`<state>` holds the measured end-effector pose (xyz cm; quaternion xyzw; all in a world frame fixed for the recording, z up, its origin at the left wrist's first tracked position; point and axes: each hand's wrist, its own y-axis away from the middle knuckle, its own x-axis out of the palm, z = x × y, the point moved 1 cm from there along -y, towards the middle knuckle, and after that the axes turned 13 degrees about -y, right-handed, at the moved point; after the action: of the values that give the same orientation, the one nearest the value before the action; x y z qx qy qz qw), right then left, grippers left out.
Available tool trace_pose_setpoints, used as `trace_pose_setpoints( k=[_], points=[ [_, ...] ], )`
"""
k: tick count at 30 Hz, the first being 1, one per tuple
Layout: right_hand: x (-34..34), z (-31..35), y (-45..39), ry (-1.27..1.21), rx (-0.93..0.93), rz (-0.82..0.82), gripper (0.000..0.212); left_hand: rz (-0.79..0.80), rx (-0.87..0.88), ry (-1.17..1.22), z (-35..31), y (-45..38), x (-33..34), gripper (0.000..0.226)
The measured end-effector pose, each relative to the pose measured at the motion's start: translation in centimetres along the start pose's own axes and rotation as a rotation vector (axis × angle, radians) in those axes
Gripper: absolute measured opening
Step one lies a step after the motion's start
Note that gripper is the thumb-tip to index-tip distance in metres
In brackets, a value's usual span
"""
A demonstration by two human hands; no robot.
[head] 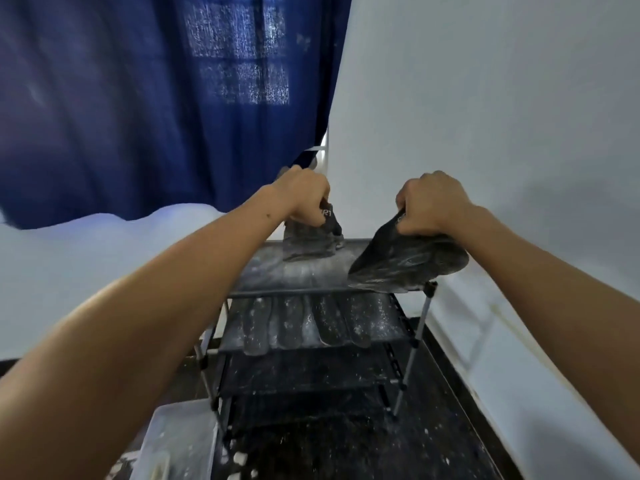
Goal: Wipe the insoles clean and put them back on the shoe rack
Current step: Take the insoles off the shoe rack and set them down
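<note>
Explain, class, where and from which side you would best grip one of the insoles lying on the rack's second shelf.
Probably the rounded ends of the insoles: they overhang the second shelf's front edge, so pinch one from the front.

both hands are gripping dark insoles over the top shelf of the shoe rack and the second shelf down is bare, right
Not quite. In the head view both hands, left and right, do grip dark insoles over the top shelf, but the second shelf is not bare: a row of dusty insoles lies on it.

Fingertips of left hand (304, 199) hidden behind gripped dusty insoles (309, 242); clear plastic bin (180, 441) cut off at bottom edge; lower shoe rack (311, 292) shelves dim, contents indistinct.
</note>
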<state>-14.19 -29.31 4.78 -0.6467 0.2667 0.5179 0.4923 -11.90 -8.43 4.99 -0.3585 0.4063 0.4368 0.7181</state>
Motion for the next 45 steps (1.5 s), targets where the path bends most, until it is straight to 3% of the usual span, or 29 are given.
trace_pose_setpoints(
  k=[3, 8, 19, 23, 28, 31, 40, 45],
  points=[
    [-0.9, -0.5, 3.5, -0.056, 0.082, 0.106, 0.016, 0.085, 0.029, 0.187, -3.4, 3.1, -2.9, 0.004],
    [0.2, -0.5, 9.4, -0.066, 0.125, 0.244, 0.011, 0.273, 0.137, 0.308, -10.5, 7.1, -3.8, 0.009],
    [13.4, -3.6, 19.2, -0.031, 0.244, 0.648, 0.020, 0.545, 0.308, 0.359, -26.9, 9.1, 6.5, 0.031],
    [19.9, -6.3, 21.6, -0.043, 0.302, 0.708, 0.040, 0.602, 0.244, 0.349, -31.7, 8.5, 13.0, 0.036],
    [27.3, -10.0, 24.4, -0.111, 0.389, 0.756, 0.024, 0.653, 0.117, 0.431, -37.1, 8.1, 20.2, 0.029],
    [31.3, -11.7, 26.3, -0.131, 0.483, 0.768, 0.028, 0.655, 0.050, 0.491, -40.6, 8.1, 24.2, 0.027],
    [41.8, -13.2, 31.7, -0.248, 0.719, 0.838, 0.027, 0.754, 0.084, 0.661, -48.4, 8.7, 32.2, 0.042],
    [45.1, -12.5, 36.9, -0.304, 0.847, 0.917, 0.026, 0.838, 0.156, 0.685, -51.4, 10.4, 34.9, 0.029]
  ],
)
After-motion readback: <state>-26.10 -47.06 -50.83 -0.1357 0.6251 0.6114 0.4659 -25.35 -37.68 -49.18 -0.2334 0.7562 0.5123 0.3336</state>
